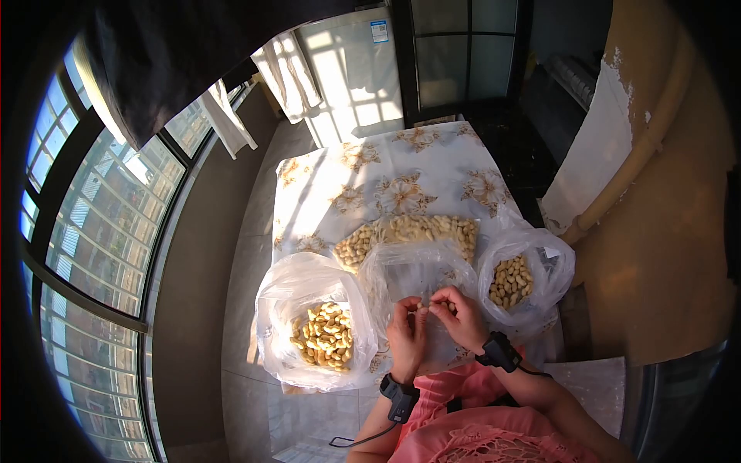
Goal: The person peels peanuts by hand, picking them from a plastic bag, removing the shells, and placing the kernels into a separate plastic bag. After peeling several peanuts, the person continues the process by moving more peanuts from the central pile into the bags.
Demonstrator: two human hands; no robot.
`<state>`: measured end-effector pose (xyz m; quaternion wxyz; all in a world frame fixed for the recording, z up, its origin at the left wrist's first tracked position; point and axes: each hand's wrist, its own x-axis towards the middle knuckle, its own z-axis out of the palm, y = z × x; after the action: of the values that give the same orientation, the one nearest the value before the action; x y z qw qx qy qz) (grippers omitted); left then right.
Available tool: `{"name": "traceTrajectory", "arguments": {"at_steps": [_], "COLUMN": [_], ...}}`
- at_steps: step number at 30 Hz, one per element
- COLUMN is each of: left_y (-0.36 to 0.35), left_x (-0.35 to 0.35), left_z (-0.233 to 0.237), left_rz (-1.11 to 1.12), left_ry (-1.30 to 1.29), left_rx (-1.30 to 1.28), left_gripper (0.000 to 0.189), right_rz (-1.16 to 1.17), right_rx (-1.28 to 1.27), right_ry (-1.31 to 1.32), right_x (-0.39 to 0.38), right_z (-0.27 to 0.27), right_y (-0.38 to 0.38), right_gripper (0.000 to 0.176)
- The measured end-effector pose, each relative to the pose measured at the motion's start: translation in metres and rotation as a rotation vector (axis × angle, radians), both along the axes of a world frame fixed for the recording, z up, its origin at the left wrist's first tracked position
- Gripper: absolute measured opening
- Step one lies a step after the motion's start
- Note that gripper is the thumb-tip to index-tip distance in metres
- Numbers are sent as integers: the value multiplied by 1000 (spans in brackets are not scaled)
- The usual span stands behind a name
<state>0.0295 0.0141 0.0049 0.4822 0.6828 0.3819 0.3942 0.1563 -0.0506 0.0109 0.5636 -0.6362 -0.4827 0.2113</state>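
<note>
Along the near left corner of the table [305,212], a white plastic bag [278,289] reaches the edge, its mouth wide around sunlit, golden, knobbly peanuts [324,336]. Next come more peanuts [417,226], paler and spread behind the middle bag [417,258], whose filmy plastic blurs some of them; beyond, flowered cloth stretches to the far edge. Over the middle bag's near side, the left hand [405,336] bends its fingers inward, but whether they grip anything I cannot tell. Close beside it, the right hand [463,320] curls around a small tan piece [450,306], mostly hidden by fingers. Farther right, another bag [552,266] holds duller, shaded peanuts [510,281], its folds near the table's right edge
</note>
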Motion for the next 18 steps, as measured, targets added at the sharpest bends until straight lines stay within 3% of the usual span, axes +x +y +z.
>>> {"name": "traceTrajectory", "arguments": {"at_steps": [6,18], "left_y": [4,0], "left_x": [-1,0], "left_z": [2,-4], "left_rz": [-93,-15], "left_ry": [54,39], "left_rx": [182,65], "left_gripper": [25,18], "right_rz": [24,0], "right_rx": [-23,-70], "right_ry": [126,40], "right_x": [2,2], "right_z": [-7,6], "right_y": [-2,-2], "right_gripper": [12,17]}}
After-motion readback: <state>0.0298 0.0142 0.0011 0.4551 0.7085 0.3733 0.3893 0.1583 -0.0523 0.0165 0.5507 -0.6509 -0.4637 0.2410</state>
